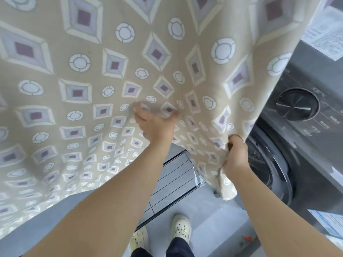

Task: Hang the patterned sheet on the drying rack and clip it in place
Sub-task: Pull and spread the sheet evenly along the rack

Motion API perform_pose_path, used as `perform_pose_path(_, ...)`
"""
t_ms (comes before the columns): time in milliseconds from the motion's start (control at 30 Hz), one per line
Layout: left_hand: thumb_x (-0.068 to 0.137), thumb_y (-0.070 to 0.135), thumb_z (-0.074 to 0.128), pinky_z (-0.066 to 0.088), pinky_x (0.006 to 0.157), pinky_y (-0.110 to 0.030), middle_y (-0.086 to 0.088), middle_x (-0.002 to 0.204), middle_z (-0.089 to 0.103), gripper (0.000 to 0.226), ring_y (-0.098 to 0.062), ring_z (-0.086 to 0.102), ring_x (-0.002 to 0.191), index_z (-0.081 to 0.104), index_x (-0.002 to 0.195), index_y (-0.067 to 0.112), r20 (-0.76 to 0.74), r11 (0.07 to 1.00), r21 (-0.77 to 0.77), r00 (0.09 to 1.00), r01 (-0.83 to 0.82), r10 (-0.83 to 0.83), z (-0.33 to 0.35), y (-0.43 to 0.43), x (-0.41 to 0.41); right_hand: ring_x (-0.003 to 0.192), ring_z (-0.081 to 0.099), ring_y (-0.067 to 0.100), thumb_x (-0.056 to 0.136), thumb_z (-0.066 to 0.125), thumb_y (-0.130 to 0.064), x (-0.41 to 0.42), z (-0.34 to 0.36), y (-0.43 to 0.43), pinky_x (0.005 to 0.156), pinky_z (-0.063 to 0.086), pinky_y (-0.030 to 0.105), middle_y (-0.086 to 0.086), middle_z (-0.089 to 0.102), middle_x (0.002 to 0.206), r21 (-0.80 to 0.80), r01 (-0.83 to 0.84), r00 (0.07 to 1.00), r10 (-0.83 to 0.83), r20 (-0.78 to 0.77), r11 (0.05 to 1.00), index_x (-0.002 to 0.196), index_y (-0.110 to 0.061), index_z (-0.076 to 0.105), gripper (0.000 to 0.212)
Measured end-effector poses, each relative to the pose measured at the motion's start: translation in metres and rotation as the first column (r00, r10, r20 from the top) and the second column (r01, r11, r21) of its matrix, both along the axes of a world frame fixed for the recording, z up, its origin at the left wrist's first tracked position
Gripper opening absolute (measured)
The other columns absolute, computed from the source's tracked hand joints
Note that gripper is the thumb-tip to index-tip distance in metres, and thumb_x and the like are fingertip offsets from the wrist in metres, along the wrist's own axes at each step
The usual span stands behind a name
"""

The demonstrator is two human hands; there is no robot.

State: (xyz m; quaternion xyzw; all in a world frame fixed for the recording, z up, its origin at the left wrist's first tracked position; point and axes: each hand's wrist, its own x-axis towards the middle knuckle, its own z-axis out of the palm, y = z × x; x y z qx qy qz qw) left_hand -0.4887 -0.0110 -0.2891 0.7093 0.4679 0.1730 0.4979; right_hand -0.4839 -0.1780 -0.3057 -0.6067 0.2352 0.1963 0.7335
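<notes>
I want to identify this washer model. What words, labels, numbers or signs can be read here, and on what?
None can be read.
White sticker on the washer top: printed lines, too blurred.
Markings around the dial: small characters, too blurred.
Label low on the washer front: print too small.
Sheet: pattern only, no text.
</notes>
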Motion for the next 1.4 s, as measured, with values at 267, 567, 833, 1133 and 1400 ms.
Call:
perform_pose_path(267,0.057,0.023,0.075,0.048,0.080,-0.019,0.002,0.093,0.069,0.041,-0.001,0.062,0.085,0.062,0.095,0.031,0.240,0.716,-0.220,0.748,0.662,-0.618,-0.010,-0.016,-0.027,0.066,0.057,0.027,0.083,0.046,-0.021,0.000,0.001,0.035,0.064,0.046,0.030,0.008,0.061,0.062,0.045,-0.302,0.951,0.304,-0.058,0.952,0.077,-0.007,0.061,0.021)
perform_pose_path(567,0.075,0.012,0.074,0.049,0.073,-0.032,-0.003,0.073,0.068,0.014,-0.017,0.061,0.068,0.061,0.072,0.010,0.039,0.851,0.016,0.850,0.525,-0.525,-0.014,0.010,-0.037,0.071,0.054,0.012,0.096,0.043,-0.019,0.006,0.001,0.022,0.075,0.039,0.028,-0.005,0.057,0.072,-0.435,-0.118,0.942,0.239,0.235,0.893,0.080,-0.014,0.057,0.022)
perform_pose_path(833,0.082,0.019,0.069,0.040,0.064,-0.029,-0.012,0.078,0.069,0.019,-0.026,0.061,0.074,0.064,0.081,0.001,-0.146,0.798,0.170,0.815,0.579,-0.561,-0.025,-0.009,-0.034,0.076,0.054,0.029,0.097,0.044,-0.026,0.011,-0.030,0.018,0.067,0.035,0.029,0.014,0.057,0.079,-0.762,-0.203,0.838,0.511,0.190,0.615,0.081,-0.001,0.053,0.031)
perform_pose_path(1133,0.082,0.019,0.068,0.034,0.059,-0.028,-0.011,0.074,0.063,0.018,-0.029,0.059,0.074,0.060,0.079,0.003,-0.229,0.757,0.119,0.760,0.642,-0.608,-0.059,-0.022,-0.016,0.095,0.057,0.034,0.094,0.042,-0.040,0.009,-0.054,0.001,0.091,0.044,0.050,0.012,0.064,0.091,-0.802,-0.270,0.890,0.456,0.003,0.533,0.090,-0.006,0.061,0.040)
perform_pose_path(1400,0.082,0.020,0.066,0.042,0.065,-0.032,-0.014,0.081,0.066,0.018,-0.032,0.061,0.081,0.060,0.086,0.003,-0.284,0.768,0.091,0.756,0.634,-0.590,-0.054,-0.026,-0.016,0.096,0.057,0.032,0.091,0.050,-0.027,0.014,-0.038,0.000,0.088,0.045,0.047,0.009,0.061,0.087,-0.729,-0.256,0.915,0.402,0.028,0.635,0.089,-0.011,0.054,0.016)
